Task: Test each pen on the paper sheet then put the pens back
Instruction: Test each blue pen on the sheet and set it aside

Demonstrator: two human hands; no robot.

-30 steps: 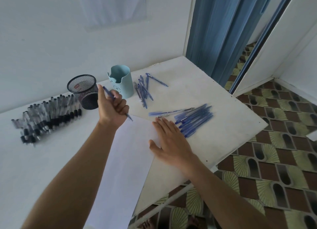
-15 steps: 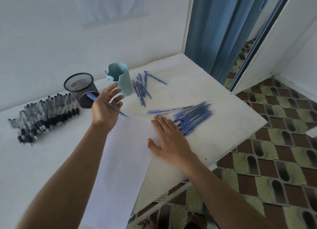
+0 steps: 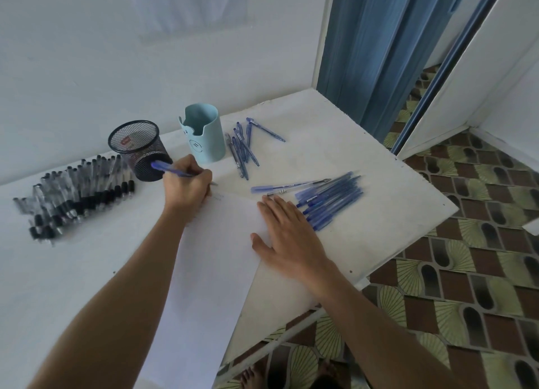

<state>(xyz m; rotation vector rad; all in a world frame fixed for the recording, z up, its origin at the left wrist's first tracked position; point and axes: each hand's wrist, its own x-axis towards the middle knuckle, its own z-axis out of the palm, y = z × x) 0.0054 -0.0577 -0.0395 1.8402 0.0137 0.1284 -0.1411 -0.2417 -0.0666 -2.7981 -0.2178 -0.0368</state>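
Observation:
My left hand [image 3: 186,186] grips a blue pen [image 3: 167,168], whose tip points down at the far corner of the white paper sheet [image 3: 215,260]. Faint marks show on that corner. My right hand [image 3: 287,237] lies flat with straight fingers on the sheet's right edge. A bundle of blue pens [image 3: 329,199] lies just right of my right hand. Another scatter of blue pens [image 3: 242,146] lies beside the light blue holder [image 3: 204,135]. The black mesh cup [image 3: 138,149] stands behind my left hand.
A row of several black-and-clear pens [image 3: 73,190] lies at the left of the white table [image 3: 335,143]. The table's right edge drops to a patterned tile floor [image 3: 466,272]. A blue folding door [image 3: 376,44] stands behind the far corner.
My left hand loosened, turned the blue pen round in its fingers and now grips it in a writing hold, tip down at the sheet's corner. The right hand stayed flat on the paper.

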